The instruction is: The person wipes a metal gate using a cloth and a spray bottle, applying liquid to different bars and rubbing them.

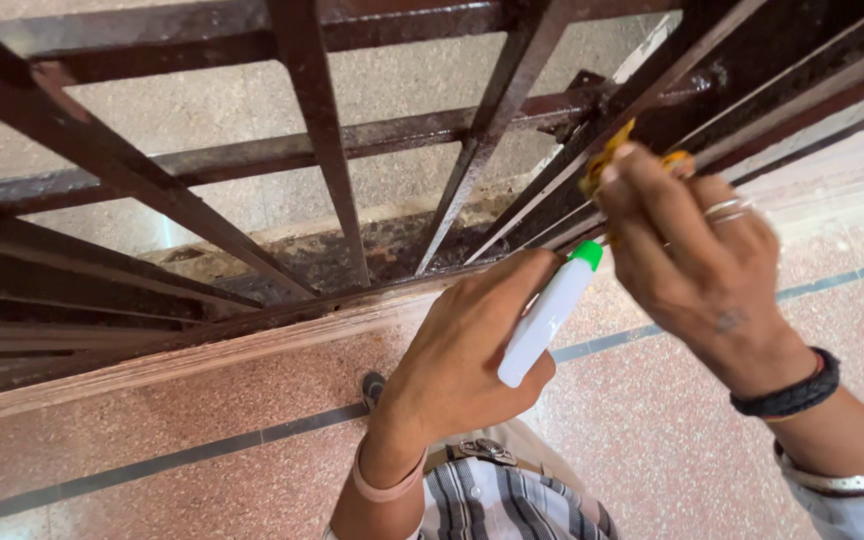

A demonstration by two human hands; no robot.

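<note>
Wiping step: right hand (697, 250) pinches yellow cloth (607, 160) against grille bar (552, 190). Left hand (472, 345), just below, grips white spray bottle (547, 318); next likely needs aiming its green nozzle.

Home doorway: iron grille (322, 130), terrazzo floor (202, 410).

A single head-worn camera looks steeply down, close over the hands, toward a dark metal grille (332, 150) and speckled floor (202, 400).

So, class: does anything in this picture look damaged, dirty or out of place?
Yes. The dark metal grille looks rusty and flaking, and grime has gathered along its bottom rail. The right hand presses a yellow cloth to a bar; the left hand holds a white bottle.
</note>
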